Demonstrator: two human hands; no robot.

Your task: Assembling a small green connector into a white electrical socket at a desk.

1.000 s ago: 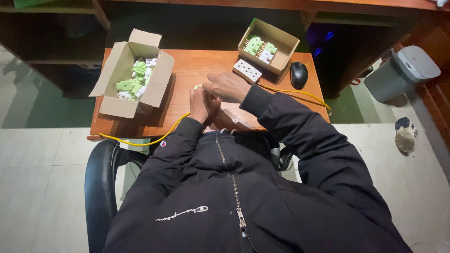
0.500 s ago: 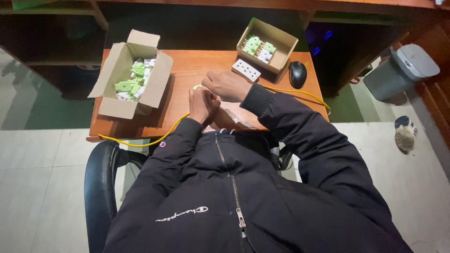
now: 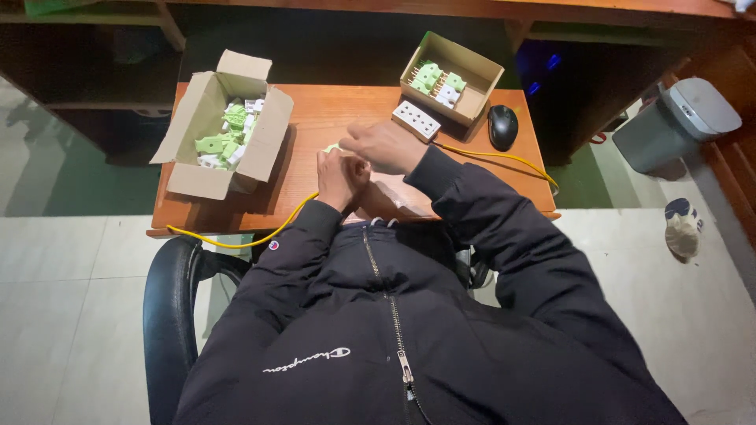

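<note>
A person in a black zip jacket sits on a black chair at an orange-brown wooden worktop. A large open cardboard box of green and white plastic parts sits at its left; a smaller open cardboard box of the same parts sits at the back right. Between lie a white socket strip, a yellow cable and a black mouse. Both hands meet mid-worktop: the left hand curled shut, the right hand closed above it, pinching a small pale green part.

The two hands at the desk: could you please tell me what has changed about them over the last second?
Hardly anything: the left hand and right hand remain together over a small green part. Both boxes, the socket strip, mouse and yellow cable stayed put.
</note>
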